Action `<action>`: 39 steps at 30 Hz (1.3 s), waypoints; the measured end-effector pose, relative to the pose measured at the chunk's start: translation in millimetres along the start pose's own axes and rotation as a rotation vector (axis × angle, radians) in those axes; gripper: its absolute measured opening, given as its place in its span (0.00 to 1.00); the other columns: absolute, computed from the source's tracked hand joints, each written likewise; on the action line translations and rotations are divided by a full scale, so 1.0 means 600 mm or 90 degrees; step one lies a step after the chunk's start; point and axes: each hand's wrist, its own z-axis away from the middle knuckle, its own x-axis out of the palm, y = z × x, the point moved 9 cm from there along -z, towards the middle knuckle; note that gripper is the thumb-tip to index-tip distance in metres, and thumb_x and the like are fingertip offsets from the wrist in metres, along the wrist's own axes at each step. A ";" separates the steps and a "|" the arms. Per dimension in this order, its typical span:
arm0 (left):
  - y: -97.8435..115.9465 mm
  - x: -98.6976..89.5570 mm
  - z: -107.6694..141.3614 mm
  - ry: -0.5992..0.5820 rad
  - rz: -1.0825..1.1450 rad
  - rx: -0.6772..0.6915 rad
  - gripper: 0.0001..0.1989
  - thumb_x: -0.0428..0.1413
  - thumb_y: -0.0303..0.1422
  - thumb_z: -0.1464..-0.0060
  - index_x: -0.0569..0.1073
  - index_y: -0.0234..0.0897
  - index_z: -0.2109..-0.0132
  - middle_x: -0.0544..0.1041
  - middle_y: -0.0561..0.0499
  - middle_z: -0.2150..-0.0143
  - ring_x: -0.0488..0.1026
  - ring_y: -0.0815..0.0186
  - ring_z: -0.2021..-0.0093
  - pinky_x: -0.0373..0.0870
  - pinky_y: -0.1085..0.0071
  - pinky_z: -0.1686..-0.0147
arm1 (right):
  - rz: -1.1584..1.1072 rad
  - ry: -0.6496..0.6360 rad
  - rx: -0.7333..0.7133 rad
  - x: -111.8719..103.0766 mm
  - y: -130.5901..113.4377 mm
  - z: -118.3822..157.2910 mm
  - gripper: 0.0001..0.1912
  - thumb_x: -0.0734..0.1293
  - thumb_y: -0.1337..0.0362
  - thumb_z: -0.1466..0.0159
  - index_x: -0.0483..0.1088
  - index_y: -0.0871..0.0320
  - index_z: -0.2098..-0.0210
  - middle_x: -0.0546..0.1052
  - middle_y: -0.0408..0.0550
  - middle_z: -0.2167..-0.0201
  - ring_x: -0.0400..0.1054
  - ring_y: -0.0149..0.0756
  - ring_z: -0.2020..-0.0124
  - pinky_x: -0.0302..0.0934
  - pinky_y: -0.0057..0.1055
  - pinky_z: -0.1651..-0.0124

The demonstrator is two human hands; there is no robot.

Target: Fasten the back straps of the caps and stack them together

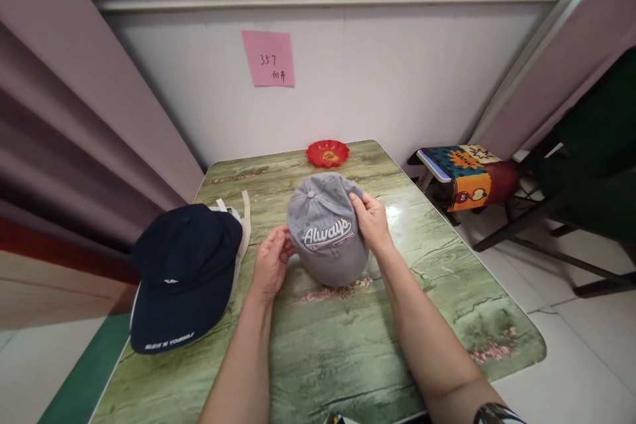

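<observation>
A grey baseball cap with "Always" stitched in white on its front is held over the middle of the table, its brim toward me. My left hand pinches the cap's left edge between thumb and fingers. On the opposite side, my right hand grips the upper right edge, thumb on the outside and the other fingers partly hidden. To the left lies a dark navy cap with white lettering on its brim and pale straps at its back; neither hand touches it.
The green wood-patterned table meets a white wall. At its far edge sits a red scalloped dish. A pink paper note is on the wall. A stool with a colourful cover and a dark chair stand right; a curtain hangs left.
</observation>
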 end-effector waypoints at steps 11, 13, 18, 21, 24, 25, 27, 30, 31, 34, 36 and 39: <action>0.026 0.019 -0.016 -0.039 -0.241 0.098 0.35 0.57 0.38 0.45 0.57 0.43 0.32 0.62 0.40 0.31 0.67 0.55 0.37 0.71 0.63 0.45 | -0.153 -0.153 0.176 0.030 0.036 -0.005 0.27 0.73 0.57 0.46 0.69 0.56 0.49 0.77 0.52 0.48 0.72 0.43 0.48 0.67 0.37 0.46; 0.063 0.035 -0.034 -0.038 -0.284 0.166 0.37 0.58 0.38 0.45 0.56 0.44 0.31 0.58 0.42 0.29 0.63 0.55 0.33 0.69 0.63 0.42 | -0.150 -0.161 0.074 0.035 -0.002 -0.028 0.34 0.73 0.58 0.47 0.65 0.54 0.41 0.72 0.52 0.41 0.68 0.42 0.42 0.65 0.36 0.43; 0.098 0.043 -0.074 -0.001 -0.277 0.225 0.39 0.62 0.38 0.50 0.59 0.44 0.33 0.64 0.40 0.32 0.66 0.55 0.36 0.69 0.63 0.44 | 0.028 -0.136 0.152 0.028 0.052 -0.067 0.37 0.67 0.50 0.40 0.57 0.50 0.34 0.79 0.47 0.54 0.75 0.36 0.60 0.70 0.33 0.60; 0.025 -0.011 -0.064 0.117 -0.319 0.067 0.32 0.63 0.37 0.50 0.65 0.39 0.38 0.74 0.36 0.44 0.77 0.55 0.49 0.75 0.60 0.54 | 0.224 -0.075 0.191 -0.003 0.111 -0.041 0.27 0.66 0.49 0.40 0.72 0.58 0.47 0.80 0.50 0.62 0.74 0.38 0.64 0.69 0.36 0.61; -0.038 -0.051 -0.018 0.179 -0.363 0.002 0.28 0.64 0.39 0.53 0.69 0.33 0.46 0.75 0.34 0.46 0.79 0.56 0.57 0.76 0.59 0.58 | 0.280 -0.049 0.160 -0.018 0.137 0.016 0.21 0.68 0.54 0.42 0.74 0.61 0.53 0.80 0.53 0.64 0.74 0.43 0.62 0.68 0.42 0.53; -0.048 -0.055 -0.003 0.177 -0.365 0.016 0.27 0.63 0.40 0.51 0.69 0.34 0.46 0.74 0.35 0.46 0.79 0.58 0.57 0.75 0.59 0.56 | 0.290 -0.045 0.142 -0.020 0.138 0.035 0.21 0.66 0.56 0.40 0.74 0.61 0.52 0.79 0.54 0.62 0.74 0.44 0.60 0.67 0.43 0.50; -0.053 -0.053 0.022 0.161 -0.376 0.063 0.24 0.59 0.42 0.47 0.69 0.35 0.46 0.75 0.37 0.47 0.78 0.59 0.57 0.75 0.60 0.55 | 0.320 -0.047 0.087 -0.019 0.131 0.067 0.22 0.63 0.57 0.37 0.72 0.61 0.48 0.79 0.57 0.57 0.73 0.45 0.58 0.65 0.43 0.48; -0.042 -0.049 0.043 0.168 -0.446 0.124 0.23 0.57 0.43 0.44 0.70 0.35 0.45 0.76 0.39 0.50 0.77 0.59 0.58 0.75 0.59 0.55 | 0.397 -0.053 -0.027 -0.010 0.108 0.091 0.22 0.58 0.59 0.34 0.69 0.61 0.44 0.77 0.59 0.52 0.72 0.45 0.55 0.65 0.43 0.46; -0.036 -0.047 0.047 0.178 -0.482 0.144 0.22 0.56 0.42 0.44 0.71 0.35 0.46 0.75 0.39 0.50 0.76 0.59 0.58 0.75 0.59 0.55 | 0.416 -0.055 -0.050 -0.007 0.103 0.094 0.22 0.57 0.59 0.33 0.69 0.61 0.44 0.76 0.59 0.51 0.72 0.46 0.54 0.64 0.43 0.46; -0.021 -0.041 0.055 0.200 -0.567 0.195 0.20 0.55 0.41 0.42 0.72 0.34 0.47 0.73 0.39 0.49 0.74 0.59 0.57 0.75 0.59 0.55 | 0.439 -0.062 -0.062 -0.003 0.101 0.095 0.22 0.56 0.60 0.33 0.68 0.61 0.43 0.76 0.59 0.51 0.71 0.45 0.53 0.64 0.43 0.45; -0.016 -0.039 0.059 0.205 -0.588 0.212 0.18 0.54 0.41 0.41 0.72 0.34 0.48 0.72 0.39 0.50 0.73 0.58 0.56 0.76 0.60 0.56 | 0.450 -0.068 -0.058 -0.002 0.102 0.094 0.22 0.57 0.60 0.33 0.68 0.61 0.43 0.76 0.59 0.52 0.71 0.45 0.55 0.65 0.43 0.46; -0.015 -0.036 0.063 0.204 -0.607 0.220 0.17 0.52 0.40 0.40 0.71 0.34 0.49 0.71 0.39 0.50 0.73 0.57 0.55 0.76 0.59 0.56 | 0.453 -0.071 -0.056 -0.001 0.102 0.095 0.22 0.58 0.61 0.35 0.69 0.60 0.44 0.76 0.58 0.53 0.71 0.44 0.58 0.66 0.42 0.48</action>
